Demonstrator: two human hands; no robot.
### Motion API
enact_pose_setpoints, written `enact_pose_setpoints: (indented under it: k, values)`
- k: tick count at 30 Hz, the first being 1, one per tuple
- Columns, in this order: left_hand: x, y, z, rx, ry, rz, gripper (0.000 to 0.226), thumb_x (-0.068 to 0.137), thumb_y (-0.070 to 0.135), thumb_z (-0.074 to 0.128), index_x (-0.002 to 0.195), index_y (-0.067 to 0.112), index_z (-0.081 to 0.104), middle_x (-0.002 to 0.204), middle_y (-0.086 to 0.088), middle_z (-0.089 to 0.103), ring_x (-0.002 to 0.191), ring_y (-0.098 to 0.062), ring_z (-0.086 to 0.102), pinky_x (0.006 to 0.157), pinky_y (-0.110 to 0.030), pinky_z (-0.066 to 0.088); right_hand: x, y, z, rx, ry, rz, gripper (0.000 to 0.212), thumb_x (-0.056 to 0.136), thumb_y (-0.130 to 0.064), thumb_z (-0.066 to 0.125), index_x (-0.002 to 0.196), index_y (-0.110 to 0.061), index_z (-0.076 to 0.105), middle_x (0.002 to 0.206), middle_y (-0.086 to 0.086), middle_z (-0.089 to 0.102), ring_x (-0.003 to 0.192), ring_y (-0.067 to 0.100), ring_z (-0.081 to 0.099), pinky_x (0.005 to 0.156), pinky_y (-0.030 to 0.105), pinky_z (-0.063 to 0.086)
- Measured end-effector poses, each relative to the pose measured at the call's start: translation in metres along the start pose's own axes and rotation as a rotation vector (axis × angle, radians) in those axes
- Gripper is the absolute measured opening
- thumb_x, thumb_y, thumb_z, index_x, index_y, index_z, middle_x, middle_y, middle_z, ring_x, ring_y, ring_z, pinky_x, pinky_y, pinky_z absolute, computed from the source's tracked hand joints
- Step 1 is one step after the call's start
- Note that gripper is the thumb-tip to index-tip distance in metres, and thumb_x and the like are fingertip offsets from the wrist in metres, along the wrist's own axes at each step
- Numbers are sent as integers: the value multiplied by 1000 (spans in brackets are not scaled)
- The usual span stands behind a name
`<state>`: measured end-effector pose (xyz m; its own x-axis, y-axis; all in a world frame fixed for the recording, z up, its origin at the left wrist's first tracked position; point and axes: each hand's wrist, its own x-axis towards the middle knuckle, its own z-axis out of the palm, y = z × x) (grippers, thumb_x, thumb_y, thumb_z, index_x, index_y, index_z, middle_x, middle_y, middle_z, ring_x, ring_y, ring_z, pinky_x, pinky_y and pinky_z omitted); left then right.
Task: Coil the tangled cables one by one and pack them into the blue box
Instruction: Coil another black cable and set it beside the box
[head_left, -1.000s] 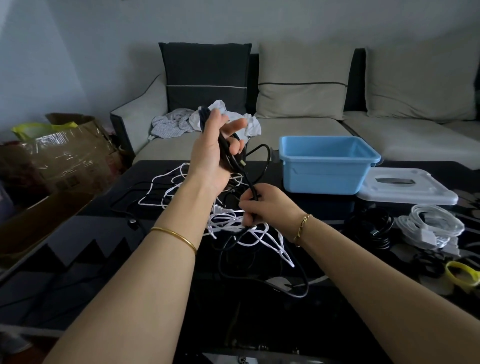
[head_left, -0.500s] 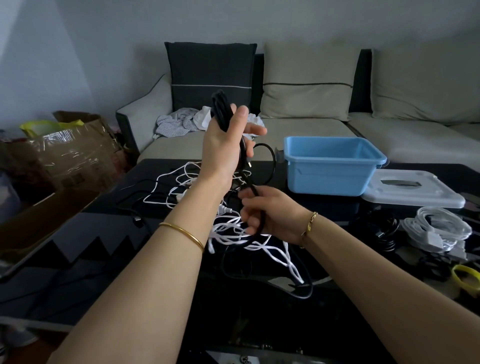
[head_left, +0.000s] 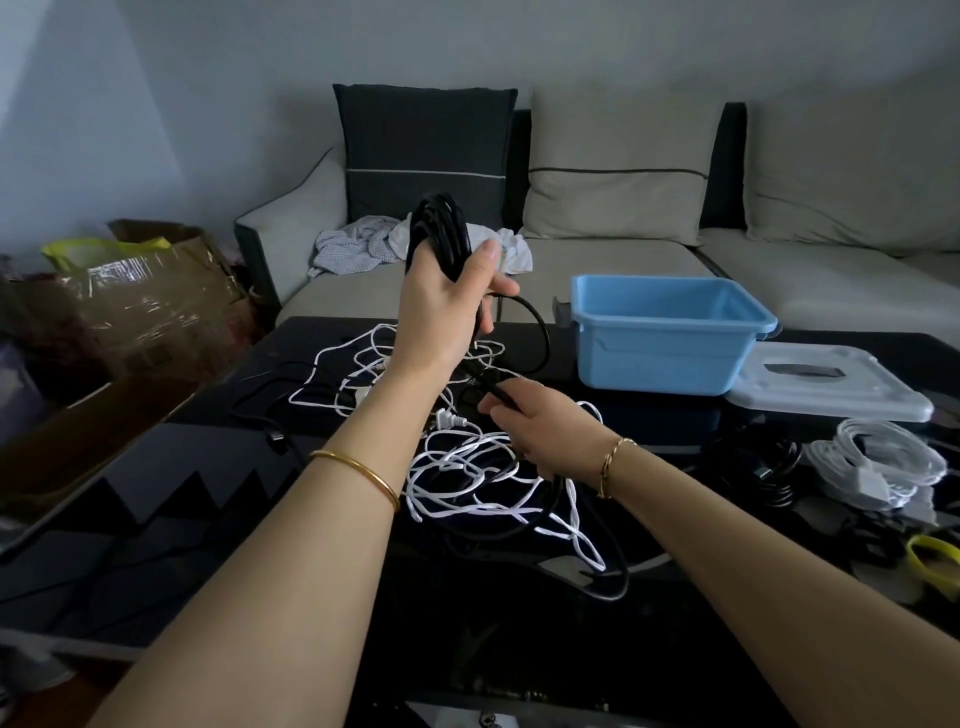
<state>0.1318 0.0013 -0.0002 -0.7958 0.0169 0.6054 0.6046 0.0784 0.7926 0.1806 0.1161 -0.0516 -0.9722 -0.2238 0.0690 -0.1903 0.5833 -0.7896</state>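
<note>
— Room, surface, quick?
— Behind: grey sofa. Far left: cardboard box. Up front: black glossy table.
— On it?
— Far right side is the blue box, lid off, with the pale lid just beside it. The white cable tangle is mid-table, coiled cables at the right edge.
— Hands?
— The left hand is raised, fingers and thumb clamped on the black cable coil. The right hand is lower, over the tangle, fingers curled round the same cable's loose run.
</note>
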Motion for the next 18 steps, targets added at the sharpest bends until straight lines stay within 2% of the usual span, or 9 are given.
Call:
enact_pose_setpoints:
  k: [3, 6, 7, 9, 11, 13, 15, 16, 18]
  values:
    - [-4, -8, 1, 54, -36, -22, 11, 99, 21, 50, 89, 16, 48, 78, -13, 70, 43, -18, 48, 64, -46, 52, 2, -7, -4, -142, -50, -26, 22, 97, -18, 43, 105, -3, 56, 66, -3, 44, 51, 8, 40, 36, 10, 32]
    - [-7, -16, 1, 100, -43, -45, 12, 98, 22, 51, 89, 15, 49, 76, -13, 70, 41, -16, 48, 60, -44, 51, 0, -16, -10, -221, -90, -31, 21, 96, -20, 45, 94, -1, 54, 66, 0, 45, 40, 5, 50, 38, 13, 34]
    - [-7, -18, 1, 122, -49, -42, 14, 98, 23, 52, 91, 11, 50, 75, -12, 70, 40, -16, 48, 58, -43, 51, -1, -18, -12, -208, -102, -25, 22, 96, -20, 45, 91, 0, 53, 65, 3, 45, 38, 6, 54, 38, 16, 35]
    - [-6, -20, 2, 166, -57, -39, 24, 97, 26, 53, 97, 2, 49, 72, -9, 70, 41, -17, 49, 55, -39, 49, -2, -21, -19, -128, -92, -3, 21, 94, -18, 48, 82, -1, 50, 61, 5, 42, 42, 18, 63, 37, 19, 32]
    - [-4, -21, 3, 227, -67, -30, 29, 95, 30, 54, 99, 2, 48, 71, -5, 70, 41, -17, 50, 54, -34, 48, -4, -22, -26, -51, -60, -2, 19, 89, -12, 52, 73, -3, 49, 55, 3, 45, 42, 25, 62, 39, 22, 33]
    - [-3, -21, 5, 308, -67, -6, 31, 93, 36, 54, 98, 6, 48, 69, -2, 70, 40, -16, 52, 54, -34, 50, -7, -24, -32, 5, -80, -1, 15, 86, -5, 53, 71, -3, 51, 59, 6, 56, 36, 21, 55, 41, 26, 37]
    - [-2, -21, 6, 388, -44, 15, 33, 92, 41, 53, 96, 8, 48, 66, 1, 70, 40, -15, 53, 57, -38, 53, -13, -26, -39, 144, -127, 20, 17, 85, 0, 51, 68, -3, 52, 70, 17, 62, 38, 18, 54, 40, 21, 41]
    - [-1, -22, 5, 422, -17, 19, 34, 92, 42, 53, 95, 9, 48, 65, 2, 69, 40, -15, 54, 59, -39, 53, -16, -26, -43, 296, -158, 29, 22, 86, 2, 50, 66, -5, 50, 71, 21, 62, 42, 21, 57, 43, 21, 46]
    - [1, -23, 0, 457, 52, -8, 35, 91, 44, 53, 91, 9, 47, 63, 1, 68, 41, -15, 56, 62, -41, 53, -21, -27, -50, 692, -219, 21, 27, 89, 2, 44, 65, -10, 42, 66, 18, 58, 51, 28, 61, 55, 31, 54]
